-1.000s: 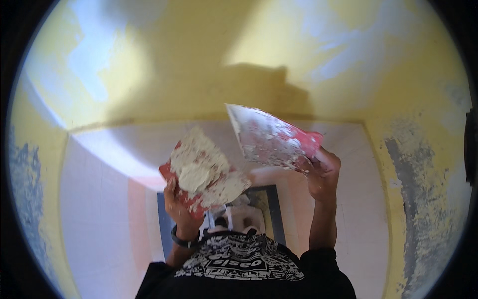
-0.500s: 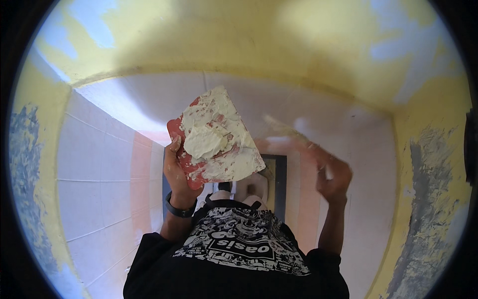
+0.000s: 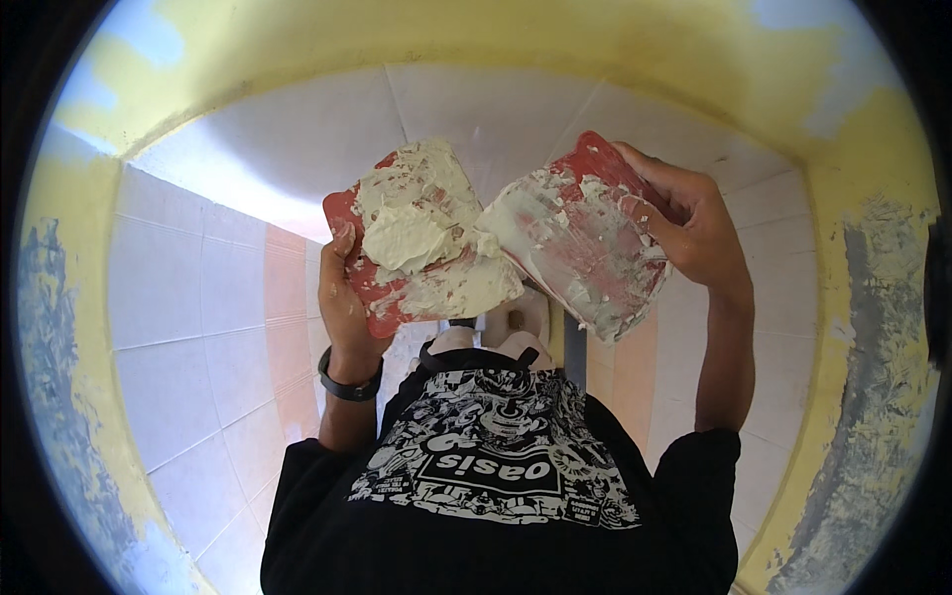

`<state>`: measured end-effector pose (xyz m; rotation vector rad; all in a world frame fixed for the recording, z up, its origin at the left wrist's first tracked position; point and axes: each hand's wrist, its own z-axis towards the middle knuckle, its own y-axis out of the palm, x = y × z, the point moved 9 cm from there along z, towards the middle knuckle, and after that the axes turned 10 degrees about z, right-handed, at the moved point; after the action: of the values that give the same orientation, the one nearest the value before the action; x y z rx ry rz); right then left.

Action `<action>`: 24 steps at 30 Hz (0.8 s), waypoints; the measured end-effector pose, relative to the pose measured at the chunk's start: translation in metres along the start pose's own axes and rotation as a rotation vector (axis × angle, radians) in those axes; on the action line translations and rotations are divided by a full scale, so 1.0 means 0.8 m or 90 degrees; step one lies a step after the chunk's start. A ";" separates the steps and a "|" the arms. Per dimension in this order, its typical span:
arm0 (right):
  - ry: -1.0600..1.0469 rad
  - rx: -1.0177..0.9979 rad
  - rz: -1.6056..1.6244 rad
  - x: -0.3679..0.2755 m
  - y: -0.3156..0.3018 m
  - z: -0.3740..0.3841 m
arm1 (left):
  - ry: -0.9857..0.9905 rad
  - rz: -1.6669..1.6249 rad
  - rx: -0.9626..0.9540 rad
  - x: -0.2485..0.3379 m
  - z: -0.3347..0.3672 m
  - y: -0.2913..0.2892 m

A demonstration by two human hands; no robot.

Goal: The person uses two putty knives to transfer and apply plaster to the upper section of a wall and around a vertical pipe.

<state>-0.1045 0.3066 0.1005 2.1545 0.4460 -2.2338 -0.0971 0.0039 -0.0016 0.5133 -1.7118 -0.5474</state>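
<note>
In my left hand I grip the edge of a red plastic putty spreader, thumb on top. A thick mound of pale cream putty lies on its face. My right hand is closed on a second red putty spreader, whose face is smeared with whitish putty and scraped streaks. The two spreaders meet near the middle, the right one's left corner at the right edge of the left one; whether they touch or just overlap I cannot tell.
Yellow wall curves across the far side above pale tiles. Tiled wall with a peach band stands at left. Grey rough patches mark the yellow wall at left and right. A dark-edged opening lies below my hands.
My right hand, blurred earlier with its spreader seen edge-on, has come up and turned its spreader face-up beside the left one. The left spreader has shifted slightly up and left.
</note>
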 end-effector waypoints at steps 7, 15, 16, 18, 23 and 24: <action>0.046 0.127 0.146 0.059 0.002 -0.021 | 0.195 0.408 0.147 -0.029 -0.020 -0.018; 0.172 0.058 0.547 0.125 0.035 -0.025 | 0.226 0.063 0.149 -0.041 -0.021 0.004; 0.140 0.066 0.529 0.113 0.028 -0.021 | 0.307 0.399 0.206 -0.023 -0.024 0.007; 0.075 0.114 0.610 0.085 0.007 -0.020 | 0.208 0.375 0.262 -0.033 -0.009 -0.004; -0.231 0.349 0.479 -0.066 -0.115 -0.040 | 0.069 -0.003 0.166 -0.040 -0.004 0.023; -0.336 0.422 0.440 -0.093 -0.138 -0.058 | 0.084 -0.011 0.139 -0.033 -0.003 0.034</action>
<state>-0.0767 0.4077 0.1946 1.3825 -1.0013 -2.5028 -0.0911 0.0411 -0.0052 0.7052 -1.6502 -0.3334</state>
